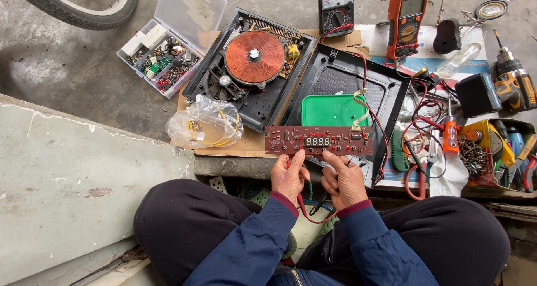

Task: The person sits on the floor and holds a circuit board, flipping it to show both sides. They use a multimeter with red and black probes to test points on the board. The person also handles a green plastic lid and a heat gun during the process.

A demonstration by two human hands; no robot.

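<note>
Both hands, left hand point(288, 177) and right hand point(344, 181), are pinching the red circuit board point(319, 140) by its lower edge, fingers closed, keeping its component face readable.

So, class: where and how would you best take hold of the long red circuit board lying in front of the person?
Probably by the bare short ends of the red circuit board, one hand per end, coming in from the sides. It is long, thin and flat, with parts and a display across its face. The left hand and right hand already meet its near edge.
</note>
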